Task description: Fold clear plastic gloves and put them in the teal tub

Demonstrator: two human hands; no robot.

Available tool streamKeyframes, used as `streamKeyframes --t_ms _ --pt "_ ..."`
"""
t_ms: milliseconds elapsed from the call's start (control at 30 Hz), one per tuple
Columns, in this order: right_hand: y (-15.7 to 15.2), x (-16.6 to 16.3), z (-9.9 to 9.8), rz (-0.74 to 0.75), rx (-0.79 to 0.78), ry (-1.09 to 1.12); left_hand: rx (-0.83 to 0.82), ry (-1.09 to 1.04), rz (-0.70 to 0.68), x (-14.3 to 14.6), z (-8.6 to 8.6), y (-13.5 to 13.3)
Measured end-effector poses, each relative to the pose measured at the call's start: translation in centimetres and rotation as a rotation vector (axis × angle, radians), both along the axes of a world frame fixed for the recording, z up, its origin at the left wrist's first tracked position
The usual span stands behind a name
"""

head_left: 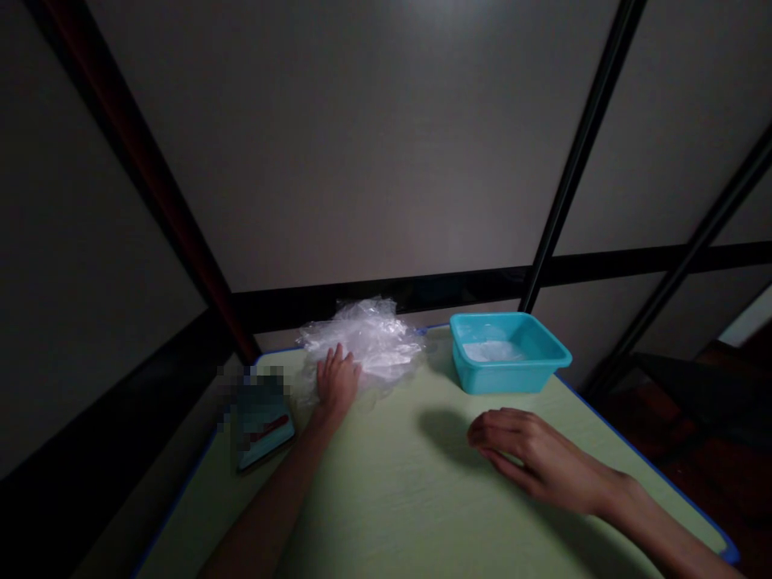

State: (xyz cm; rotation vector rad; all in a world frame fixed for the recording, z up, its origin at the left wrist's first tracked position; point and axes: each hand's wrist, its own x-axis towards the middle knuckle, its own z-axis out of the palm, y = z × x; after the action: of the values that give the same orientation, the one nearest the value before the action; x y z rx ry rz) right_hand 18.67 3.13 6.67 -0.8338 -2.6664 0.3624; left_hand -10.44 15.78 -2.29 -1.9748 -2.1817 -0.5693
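Hovering nearest the camera, the right hand [536, 454] sits lower right in the frame, palm down, with its shadow on the pale green bench [386, 490] off to its left. The fingers are bunched and curled; can't tell whether that grip has anything tucked in it, since the palm faces away.

A bit farther off, left of centre, the left hand [338, 382] lies on the near edge of a crumpled heap of clear plastic [383, 346]. Its grip is loose, fingers out and slightly spread rather than clamped. My guess is it's there to keep the stuff steady, because film that light would probably slide or puff up. Left of that arm there's a flat item [268, 438] near the bench's edge.

The turquoise tub [512, 378] is right of centre, beyond the right hand and not touched by it. Looks parked to the side, maybe so it's handy for that arm. Behind everything, big grey panels [374, 161] fill the top of the frame.

Hard-to-see bits: the flat item is partly pixelated, so no idea what it is. The tub's front wall hides the lower part of some whitish stuff [491, 351] inside. Both forearms run out of frame, and the far right is just too dark.
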Motion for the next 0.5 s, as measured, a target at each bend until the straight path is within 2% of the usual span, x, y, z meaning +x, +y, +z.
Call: streamKeyframes --t_ms 300,500 --pt "-0.7 -0.6 -0.3 -0.029 -0.02 -0.015 0.085 0.065 -0.122 -0.9 2.7 -0.4" --pt "-0.5 -1.5 -1.1 0.009 -0.047 -0.041 -0.021 0.085 -0.173 -1.4 1.7 0.0"
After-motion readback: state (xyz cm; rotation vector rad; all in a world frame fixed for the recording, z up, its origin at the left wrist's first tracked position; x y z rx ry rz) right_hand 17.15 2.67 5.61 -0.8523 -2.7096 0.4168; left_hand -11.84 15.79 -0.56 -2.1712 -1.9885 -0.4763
